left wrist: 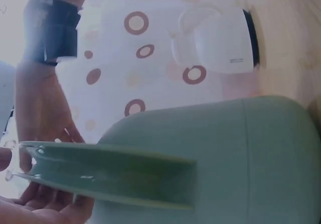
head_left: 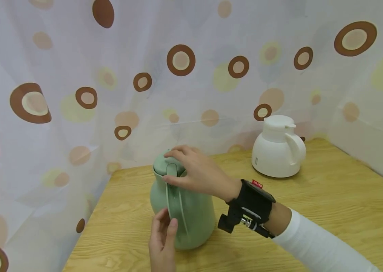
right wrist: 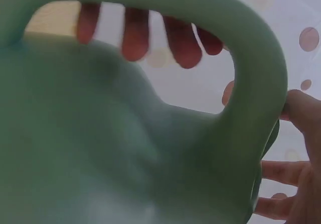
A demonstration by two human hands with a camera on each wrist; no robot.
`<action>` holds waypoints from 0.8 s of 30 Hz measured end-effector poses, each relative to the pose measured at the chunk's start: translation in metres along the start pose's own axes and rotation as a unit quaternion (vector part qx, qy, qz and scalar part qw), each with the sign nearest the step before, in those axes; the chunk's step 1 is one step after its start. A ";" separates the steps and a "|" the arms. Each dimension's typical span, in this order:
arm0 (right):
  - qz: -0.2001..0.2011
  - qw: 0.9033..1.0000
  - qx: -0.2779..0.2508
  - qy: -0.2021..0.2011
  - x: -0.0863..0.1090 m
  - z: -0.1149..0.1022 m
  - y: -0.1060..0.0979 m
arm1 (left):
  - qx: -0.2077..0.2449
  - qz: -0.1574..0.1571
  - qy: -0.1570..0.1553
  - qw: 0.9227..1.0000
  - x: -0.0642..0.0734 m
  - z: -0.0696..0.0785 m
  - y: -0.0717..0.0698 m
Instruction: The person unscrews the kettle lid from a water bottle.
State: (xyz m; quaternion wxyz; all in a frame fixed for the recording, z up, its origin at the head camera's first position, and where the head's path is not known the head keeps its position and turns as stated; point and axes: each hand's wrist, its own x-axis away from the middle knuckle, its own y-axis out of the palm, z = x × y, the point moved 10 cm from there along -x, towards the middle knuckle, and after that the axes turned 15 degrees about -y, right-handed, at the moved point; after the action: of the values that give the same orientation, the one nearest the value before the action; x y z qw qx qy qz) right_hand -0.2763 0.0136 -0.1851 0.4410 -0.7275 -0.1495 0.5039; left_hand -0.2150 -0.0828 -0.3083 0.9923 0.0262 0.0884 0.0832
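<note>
A green thermos jug [head_left: 196, 215] stands upright on the table in the head view, its handle [head_left: 176, 206] facing me. My right hand [head_left: 194, 170] reaches across its lid [head_left: 164, 164], fingers over the top and thumb by the lever [head_left: 172, 170]. My left hand [head_left: 162, 236] is low at the handle, thumb on the near side. Through the handle loop in the right wrist view, the left fingers [right wrist: 183, 45] hang fairly straight behind it. A gap shows between left thumb and handle. In the left wrist view the handle [left wrist: 110, 176] runs past both hands.
Farther back on the right stands a white jug [head_left: 276, 151] with its own lid and handle. The wooden table [head_left: 130, 204] meets a curtain [head_left: 198, 94] with brown ring and dot patterns at the back and sides.
</note>
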 end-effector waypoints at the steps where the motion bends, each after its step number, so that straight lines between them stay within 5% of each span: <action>1: -0.013 1.000 0.007 0.001 -0.003 0.001 0.003 | 0.008 -0.012 -0.001 1.000 -0.001 -0.002 0.003; 5: -0.030 0.999 0.037 -0.011 -0.007 0.000 0.008 | 0.070 -0.057 0.075 0.993 0.002 0.003 0.014; 7: -0.030 0.998 0.047 -0.017 -0.007 -0.002 0.008 | 0.094 -0.055 0.126 0.986 0.004 0.008 0.016; 9: -0.025 0.998 0.048 -0.019 -0.008 -0.002 0.008 | 0.108 -0.036 0.143 0.983 0.005 0.009 0.015; 16: -0.028 0.999 0.045 -0.012 -0.008 0.001 0.009 | 0.088 0.045 0.093 0.991 0.004 0.001 0.011; 24: -0.015 0.998 0.045 -0.045 -0.010 -0.002 0.004 | 0.085 0.059 0.069 0.992 0.005 -0.001 0.011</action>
State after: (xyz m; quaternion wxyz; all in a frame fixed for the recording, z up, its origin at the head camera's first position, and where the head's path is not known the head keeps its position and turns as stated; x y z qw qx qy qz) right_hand -0.2801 0.0037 -0.1819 0.4737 -0.6814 -0.1575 0.5352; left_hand -0.2123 -0.0712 -0.3090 0.9713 0.1099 0.1621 0.1353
